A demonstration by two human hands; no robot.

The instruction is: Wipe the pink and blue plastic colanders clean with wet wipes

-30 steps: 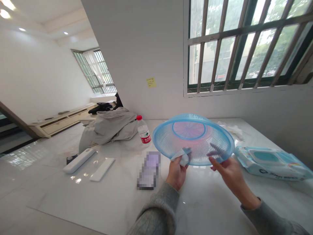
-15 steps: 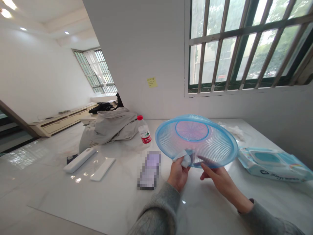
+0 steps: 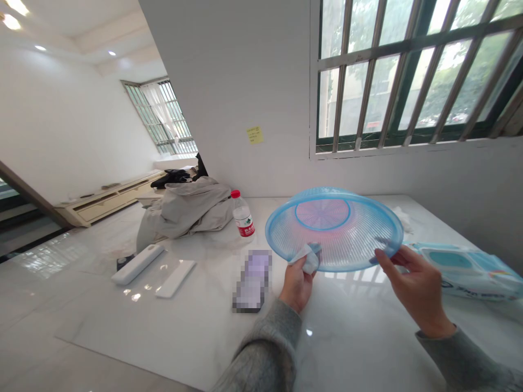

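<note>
A blue plastic colander (image 3: 347, 239) with a pinkish round base is held tilted above the white table, its inside facing me. My left hand (image 3: 297, 286) is closed on a crumpled white wipe (image 3: 309, 257), pressing it round the near rim. At the right side of the rim, my right hand (image 3: 414, 283) pinches the colander between thumb and fingers. Part of the right fingers shows through the translucent wall. A blue pack of wet wipes (image 3: 469, 272) lies on the table just beyond my right hand.
A phone (image 3: 253, 280) with a blurred screen lies left of my hands, near a red-capped bottle (image 3: 244, 215). Two white oblong objects, a long box (image 3: 139, 265) and a flat piece (image 3: 175, 279), lie farther left. Grey cloth (image 3: 192, 209) is heaped behind them. Crumpled tissue (image 3: 403, 219) sits behind the colander.
My right hand has moved right along the rim, from the near edge to the right side. The colander has shifted slightly right. My left hand keeps its hold with the wipe.
</note>
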